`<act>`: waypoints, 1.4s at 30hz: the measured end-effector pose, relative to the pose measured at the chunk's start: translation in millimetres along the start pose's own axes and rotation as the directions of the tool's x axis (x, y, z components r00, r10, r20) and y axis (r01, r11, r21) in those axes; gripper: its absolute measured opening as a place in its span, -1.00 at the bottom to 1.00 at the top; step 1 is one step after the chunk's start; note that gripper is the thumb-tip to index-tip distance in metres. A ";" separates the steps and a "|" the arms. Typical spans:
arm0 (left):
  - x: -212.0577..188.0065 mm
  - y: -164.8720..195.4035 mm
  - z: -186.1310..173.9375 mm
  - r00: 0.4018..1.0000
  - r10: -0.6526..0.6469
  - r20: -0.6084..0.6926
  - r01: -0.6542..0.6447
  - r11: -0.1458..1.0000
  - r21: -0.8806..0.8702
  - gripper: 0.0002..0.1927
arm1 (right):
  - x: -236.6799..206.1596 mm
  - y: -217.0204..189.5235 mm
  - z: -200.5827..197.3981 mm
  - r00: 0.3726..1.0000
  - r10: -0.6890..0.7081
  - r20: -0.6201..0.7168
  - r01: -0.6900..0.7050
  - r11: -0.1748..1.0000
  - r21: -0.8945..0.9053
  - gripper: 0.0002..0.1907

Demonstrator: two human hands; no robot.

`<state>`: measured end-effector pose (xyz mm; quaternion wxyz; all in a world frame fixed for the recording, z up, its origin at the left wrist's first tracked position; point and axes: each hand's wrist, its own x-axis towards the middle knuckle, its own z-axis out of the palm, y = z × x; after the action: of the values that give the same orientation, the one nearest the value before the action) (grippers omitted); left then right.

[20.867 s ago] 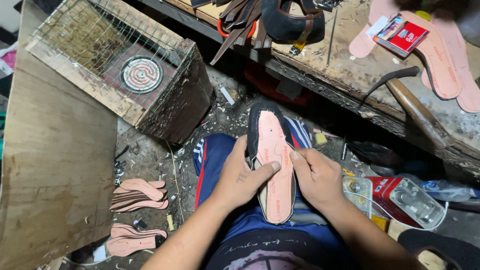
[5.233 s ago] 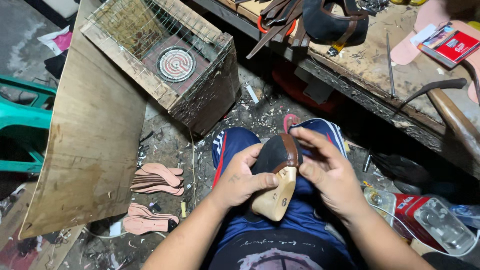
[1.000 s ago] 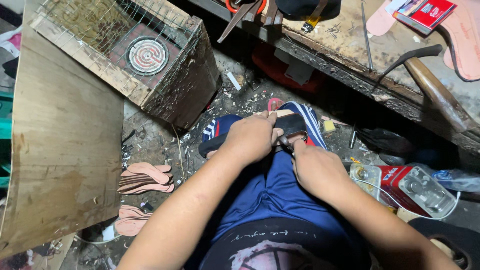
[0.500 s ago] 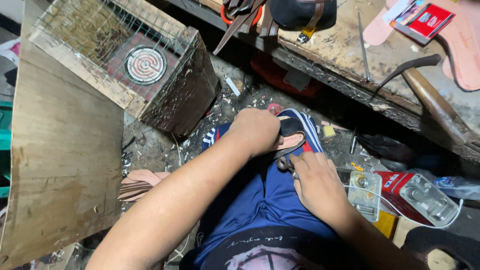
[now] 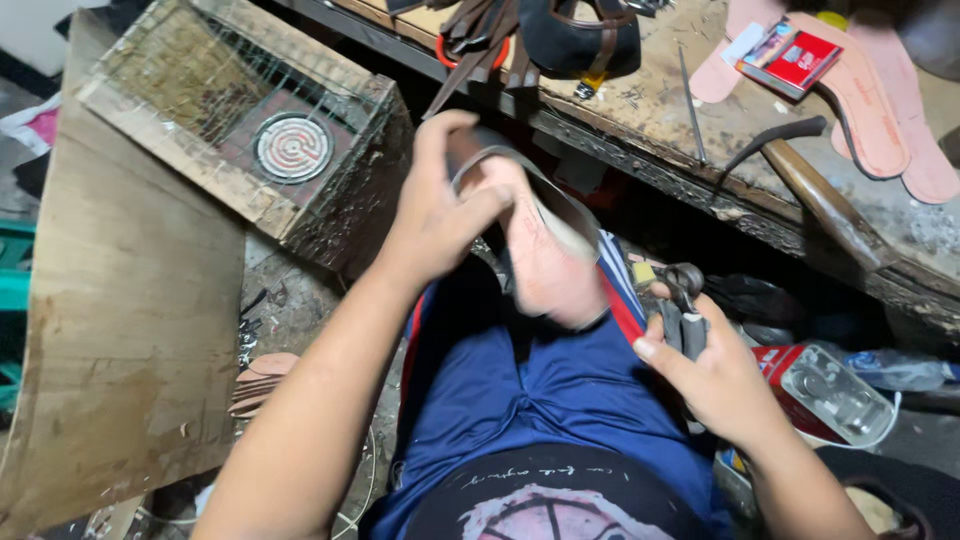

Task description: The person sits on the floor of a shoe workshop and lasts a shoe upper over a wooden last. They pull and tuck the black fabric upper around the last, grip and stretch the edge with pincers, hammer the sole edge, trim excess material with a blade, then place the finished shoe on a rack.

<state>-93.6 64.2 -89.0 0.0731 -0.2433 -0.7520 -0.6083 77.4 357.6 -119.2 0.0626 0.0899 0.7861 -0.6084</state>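
Pink insole [image 5: 540,262] with black upper edging, gripped in left hand [image 5: 435,215]. Dark metal pliers [image 5: 685,305] in right hand [image 5: 715,375]. Blue shorts [image 5: 530,390] with red and white side stripes. Red-and-white small box [image 5: 790,57] on worn brown bench [image 5: 700,120]. Pale pink soles [image 5: 880,100] beside it. Grey coil in a spiral pattern inside wire-meshed wooden box [image 5: 290,148].

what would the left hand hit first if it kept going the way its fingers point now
Holding the shoe, the left hand points up toward the workbench. It would likely meet the bench's front edge, near the dark straps hanging there, though depth is unclear.
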 end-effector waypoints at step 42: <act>-135.5 -28.7 -17.1 0.995 0.068 -0.079 -0.040 0.947 0.318 -0.49 | 40.0 2.0 156.1 0.853 -0.335 0.400 0.519 0.621 -0.588 -0.70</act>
<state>8.2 6.4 -165.0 0.1612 -0.2215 -0.8286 -0.4882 37.1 209.6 -168.7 0.0422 -0.2078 0.9355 -0.2827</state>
